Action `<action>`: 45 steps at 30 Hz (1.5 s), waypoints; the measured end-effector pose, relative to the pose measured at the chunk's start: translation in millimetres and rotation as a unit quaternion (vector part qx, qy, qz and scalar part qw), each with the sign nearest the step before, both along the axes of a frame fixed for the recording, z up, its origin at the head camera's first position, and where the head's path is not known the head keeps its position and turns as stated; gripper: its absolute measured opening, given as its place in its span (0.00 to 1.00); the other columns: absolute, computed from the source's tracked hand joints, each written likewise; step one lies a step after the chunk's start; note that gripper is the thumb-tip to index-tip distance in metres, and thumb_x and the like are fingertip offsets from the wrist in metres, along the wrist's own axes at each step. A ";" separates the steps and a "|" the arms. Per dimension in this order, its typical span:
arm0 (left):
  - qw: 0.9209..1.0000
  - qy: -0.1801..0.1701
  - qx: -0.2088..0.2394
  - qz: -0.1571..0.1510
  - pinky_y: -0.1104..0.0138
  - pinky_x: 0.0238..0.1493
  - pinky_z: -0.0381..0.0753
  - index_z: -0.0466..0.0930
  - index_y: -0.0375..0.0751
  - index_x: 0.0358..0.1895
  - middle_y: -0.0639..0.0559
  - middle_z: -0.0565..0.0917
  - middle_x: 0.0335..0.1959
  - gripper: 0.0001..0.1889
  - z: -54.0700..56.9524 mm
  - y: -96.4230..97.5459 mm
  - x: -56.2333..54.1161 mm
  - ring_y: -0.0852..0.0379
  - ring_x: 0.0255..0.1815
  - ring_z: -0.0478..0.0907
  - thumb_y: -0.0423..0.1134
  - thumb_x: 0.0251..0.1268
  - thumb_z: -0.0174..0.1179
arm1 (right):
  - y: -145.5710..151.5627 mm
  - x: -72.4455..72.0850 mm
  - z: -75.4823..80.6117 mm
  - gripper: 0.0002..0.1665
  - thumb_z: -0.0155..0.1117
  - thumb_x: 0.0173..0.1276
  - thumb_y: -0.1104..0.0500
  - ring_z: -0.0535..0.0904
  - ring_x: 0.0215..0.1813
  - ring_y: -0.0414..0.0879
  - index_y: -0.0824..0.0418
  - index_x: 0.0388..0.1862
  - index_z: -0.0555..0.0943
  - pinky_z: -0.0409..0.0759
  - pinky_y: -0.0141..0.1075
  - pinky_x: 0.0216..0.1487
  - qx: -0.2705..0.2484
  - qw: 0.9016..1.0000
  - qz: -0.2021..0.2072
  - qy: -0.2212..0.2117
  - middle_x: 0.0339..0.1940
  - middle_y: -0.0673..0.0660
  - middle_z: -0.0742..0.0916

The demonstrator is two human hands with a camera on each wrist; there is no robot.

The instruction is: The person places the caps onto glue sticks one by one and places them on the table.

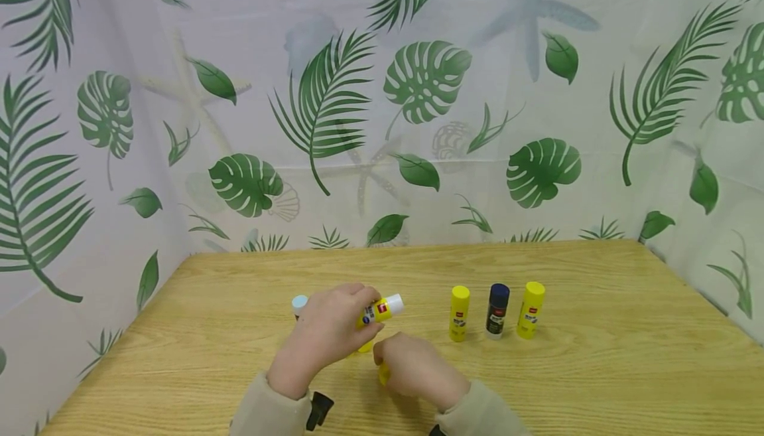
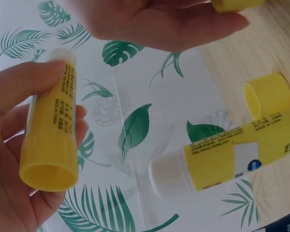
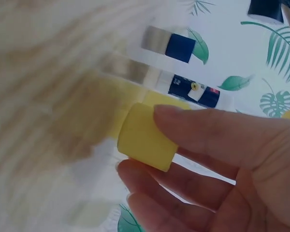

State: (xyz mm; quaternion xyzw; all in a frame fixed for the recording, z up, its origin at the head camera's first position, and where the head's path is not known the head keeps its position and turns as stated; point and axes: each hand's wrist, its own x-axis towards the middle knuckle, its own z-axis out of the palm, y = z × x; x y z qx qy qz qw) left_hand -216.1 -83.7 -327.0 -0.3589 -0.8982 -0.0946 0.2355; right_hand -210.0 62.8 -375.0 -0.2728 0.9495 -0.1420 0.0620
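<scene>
My left hand grips a yellow glue stick whose white end points to the right. Up close in the left wrist view, the thumb presses along that glue stick near its white end. A yellow cap is pinched between the thumb and fingers of my right hand. From the head, the right hand is low, just right of the left hand, covering most of the cap. Another yellow glue stick with a white end appears beside a loose yellow cap in the left wrist view.
To the right, a yellow glue stick, a dark-capped glue stick and another yellow glue stick stand upright in a row. A pale blue-topped item is partly hidden behind the left hand. Leaf-patterned cloth borders the wooden table.
</scene>
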 end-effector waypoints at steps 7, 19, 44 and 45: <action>1.000 0.003 0.010 0.001 0.74 0.21 0.71 0.77 0.44 0.35 0.56 0.79 0.28 0.12 0.7 -0.4 0.5 0.64 0.23 0.73 0.43 0.48 0.66 | 10.6 -3.4 13.1 0.13 0.68 0.45 0.67 0.74 0.29 0.42 0.61 0.33 0.79 0.73 0.35 0.30 -0.036 0.999 0.002 -0.004 0.28 0.50 0.81; 1.000 0.010 0.017 0.009 0.74 0.21 0.71 0.76 0.44 0.36 0.55 0.80 0.30 0.14 2.6 -0.5 0.3 0.64 0.23 0.73 0.44 0.48 0.66 | 42.9 -4.0 49.4 0.12 0.67 0.48 0.68 0.74 0.32 0.45 0.64 0.35 0.78 0.75 0.38 0.33 -0.140 0.989 -0.042 0.018 0.32 0.54 0.81; 0.999 0.012 0.042 -0.002 0.75 0.20 0.69 0.72 0.41 0.34 0.56 0.77 0.26 0.12 2.4 -1.6 0.0 0.65 0.20 0.70 0.39 0.48 0.64 | 49.6 1.5 63.0 0.13 0.66 0.50 0.70 0.79 0.37 0.47 0.63 0.35 0.74 0.77 0.36 0.37 -0.277 0.956 -0.074 0.055 0.34 0.54 0.80; 0.999 0.011 0.042 -0.004 0.75 0.20 0.69 0.72 0.41 0.34 0.56 0.77 0.26 0.12 2.5 -1.6 0.1 0.65 0.20 0.70 0.38 0.49 0.64 | 49.5 1.6 63.3 0.14 0.66 0.50 0.71 0.79 0.37 0.47 0.63 0.35 0.74 0.77 0.36 0.37 -0.281 0.955 -0.077 0.055 0.34 0.54 0.80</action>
